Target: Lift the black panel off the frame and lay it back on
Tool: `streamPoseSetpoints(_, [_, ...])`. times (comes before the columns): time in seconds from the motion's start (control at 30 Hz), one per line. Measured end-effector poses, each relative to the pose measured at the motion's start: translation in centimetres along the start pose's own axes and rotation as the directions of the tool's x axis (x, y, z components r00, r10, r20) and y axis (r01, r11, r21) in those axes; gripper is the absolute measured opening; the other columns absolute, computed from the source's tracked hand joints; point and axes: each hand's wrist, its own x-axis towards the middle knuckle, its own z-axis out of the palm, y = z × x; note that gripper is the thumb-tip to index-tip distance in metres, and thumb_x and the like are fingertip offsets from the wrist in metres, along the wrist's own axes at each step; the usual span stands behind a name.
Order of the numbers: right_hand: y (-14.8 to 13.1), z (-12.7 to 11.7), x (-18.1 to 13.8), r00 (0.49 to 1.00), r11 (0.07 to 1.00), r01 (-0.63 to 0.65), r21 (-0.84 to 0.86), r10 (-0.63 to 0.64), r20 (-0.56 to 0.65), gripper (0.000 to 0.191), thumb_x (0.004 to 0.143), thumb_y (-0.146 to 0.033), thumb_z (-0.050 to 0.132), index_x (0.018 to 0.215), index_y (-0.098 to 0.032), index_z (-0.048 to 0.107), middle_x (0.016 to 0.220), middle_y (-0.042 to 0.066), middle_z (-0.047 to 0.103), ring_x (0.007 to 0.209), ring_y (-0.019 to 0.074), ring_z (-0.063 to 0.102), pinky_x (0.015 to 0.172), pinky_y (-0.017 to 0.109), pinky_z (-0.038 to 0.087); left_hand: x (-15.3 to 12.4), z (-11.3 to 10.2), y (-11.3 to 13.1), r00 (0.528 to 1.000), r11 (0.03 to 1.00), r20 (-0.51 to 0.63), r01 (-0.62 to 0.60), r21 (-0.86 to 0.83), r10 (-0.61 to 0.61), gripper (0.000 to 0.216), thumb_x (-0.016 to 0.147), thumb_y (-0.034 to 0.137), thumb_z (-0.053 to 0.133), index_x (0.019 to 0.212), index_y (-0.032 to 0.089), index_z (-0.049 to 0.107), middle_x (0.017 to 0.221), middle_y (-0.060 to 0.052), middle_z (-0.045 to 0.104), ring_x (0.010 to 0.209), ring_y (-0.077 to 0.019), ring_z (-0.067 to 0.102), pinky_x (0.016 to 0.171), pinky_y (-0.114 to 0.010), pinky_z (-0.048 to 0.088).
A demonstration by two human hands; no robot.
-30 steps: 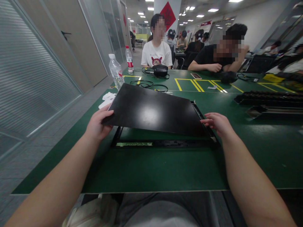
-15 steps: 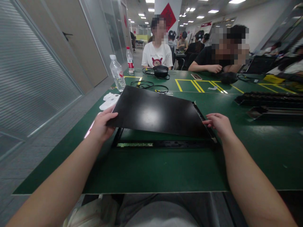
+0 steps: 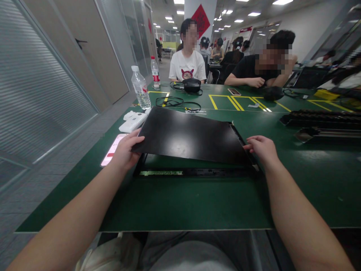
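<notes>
A flat, glossy black display panel (image 3: pixel 186 135) slants over a black rectangular frame (image 3: pixel 214 172) on the green table. My left hand (image 3: pixel 126 148) grips the panel's left edge, thumb on top and the other fingers underneath, holding that end raised. The panel's right end sits low, against the frame's right side. There my right hand (image 3: pixel 261 148) has its fingers curled and pinched on the frame's side rail; their exact hold is partly hidden. A green circuit strip (image 3: pixel 160 173) shows along the frame's front side. Much of the frame's far side is covered by the panel.
To the left lie a lit phone (image 3: pixel 114 150) and a white object (image 3: pixel 132 121); a water bottle (image 3: pixel 141 88) stands behind. Black cables (image 3: pixel 177 102) lie beyond the panel. Long dark metal strips (image 3: pixel 327 133) are at the right. Two people sit across the table (image 3: pixel 180 210).
The panel's left end has come down a little and shifted slightly right, with my left hand moving along. More of the phone shows now. My right hand stays almost in place.
</notes>
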Motion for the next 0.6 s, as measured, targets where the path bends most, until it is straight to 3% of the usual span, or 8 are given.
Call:
streamPoseSetpoints(0.37, [1.6,-0.5,1.5,0.998,0.976,0.053,-0.213,-0.057,-0.014,0.017,0.081,-0.023,0.068,0.096,-0.022,0.077,0.071,0.005,0.077,0.063,0.0186,0.069,0.061,0.028,0.051,0.3,0.0,-0.8,1.0,1.0,0.014,0.024,-0.016,-0.024,0.035,0.064,0.014,0.081,0.099,0.021,0.084,0.092,-0.005,0.084,0.076,-0.0237,0.074,0.061,-0.028,0.059])
streamPoseSetpoints(0.6, [1.6,-0.6,1.5,0.998,0.966,0.053,-0.255,-0.057,-0.007,0.021,0.08,-0.026,0.067,0.098,-0.022,0.076,0.075,0.005,0.079,0.067,0.021,0.07,0.066,0.031,0.053,0.3,0.0,-0.8,0.998,0.998,0.006,0.056,-0.016,-0.056,0.053,0.067,0.012,0.079,0.119,0.023,0.082,0.097,-0.006,0.084,0.091,-0.0265,0.079,0.067,-0.027,0.062])
